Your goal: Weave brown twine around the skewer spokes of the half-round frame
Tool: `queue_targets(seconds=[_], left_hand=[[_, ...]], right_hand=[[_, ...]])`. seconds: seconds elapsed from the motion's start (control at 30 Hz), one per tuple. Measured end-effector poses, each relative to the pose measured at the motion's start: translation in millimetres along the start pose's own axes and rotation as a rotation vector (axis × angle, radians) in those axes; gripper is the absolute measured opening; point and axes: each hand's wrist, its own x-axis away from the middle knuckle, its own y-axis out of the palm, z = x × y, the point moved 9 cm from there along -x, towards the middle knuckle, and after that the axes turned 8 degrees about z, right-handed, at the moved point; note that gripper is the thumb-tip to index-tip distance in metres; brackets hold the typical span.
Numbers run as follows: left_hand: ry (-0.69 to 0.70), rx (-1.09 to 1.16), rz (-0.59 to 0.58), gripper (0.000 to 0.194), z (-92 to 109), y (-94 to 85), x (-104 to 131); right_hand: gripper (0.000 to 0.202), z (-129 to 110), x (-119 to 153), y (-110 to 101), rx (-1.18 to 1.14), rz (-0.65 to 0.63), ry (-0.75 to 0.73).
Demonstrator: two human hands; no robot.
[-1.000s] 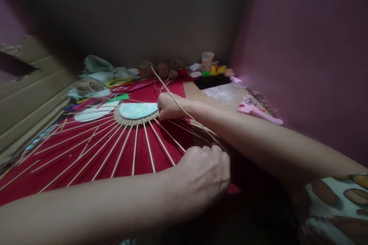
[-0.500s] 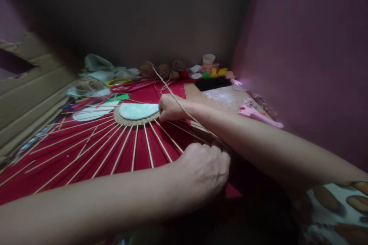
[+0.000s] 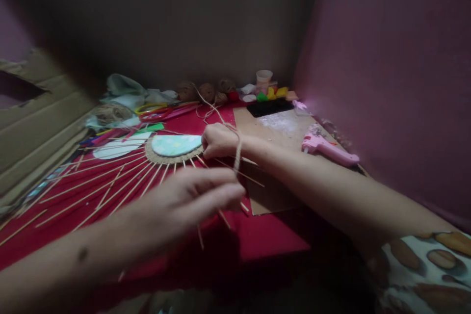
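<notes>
Drawn back nearer the right hand (image 3: 220, 141), the left hand (image 3: 189, 195) leaves the twine (image 3: 239, 152) slack over the right wrist; blur hides whether its fingers grip. The right clamps the woven piece (image 3: 169, 159), just to its left.

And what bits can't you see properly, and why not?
All in the head view:
- Right fingertips, and what they pinch at the woven ring: hidden behind the right hand.
- Left hand: fingers blurred, so its grip on the twine is unclear.
- Middles of several sticks: behind the left hand.
- Patterned sleeve: cut off by the picture's edge.
- Inside the cup: too small and dim.
</notes>
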Motion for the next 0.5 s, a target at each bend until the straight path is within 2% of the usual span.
queue_targets(seconds=[0.03, 0.1, 0.17, 0.27, 0.33, 0.43, 0.5], left_hand=[[-0.086, 0.129, 0.029, 0.035, -9.7, -12.8, 2.7], [-0.231, 0.293, 0.201, 0.033, -32.7, -45.5, 9.7], [-0.345, 0.32, 0.365, 0.03, -56.7, -75.0, 21.2], [-0.492, 0.277, 0.498, 0.032, -89.9, -109.1, 43.0], [-0.562, 0.255, 0.557, 0.033, -109.4, -129.8, 57.2], [-0.654, 0.199, 0.583, 0.029, -136.5, -152.9, 74.5], [-0.648, -0.011, 0.575, 0.027, -147.3, -165.8, 81.2]], right_hand=[[0.019, 0.4, -0.1, 1.0, 0.003, 0.002, 0.001], [0.018, 1.1, 0.1, 2.4, -0.01, 0.003, -0.005], [0.017, 1.8, 0.6, 2.5, -0.029, 0.017, -0.027], [0.018, 8.8, 1.3, 0.9, -0.097, 0.087, -0.037], [0.02, 17.3, 2.1, -0.1, -0.211, 0.166, -0.025], [0.021, 32.1, 5.8, 0.1, -0.438, 0.294, 0.003], [0.023, 39.3, 9.3, 1.2, -0.542, 0.356, 0.022]])
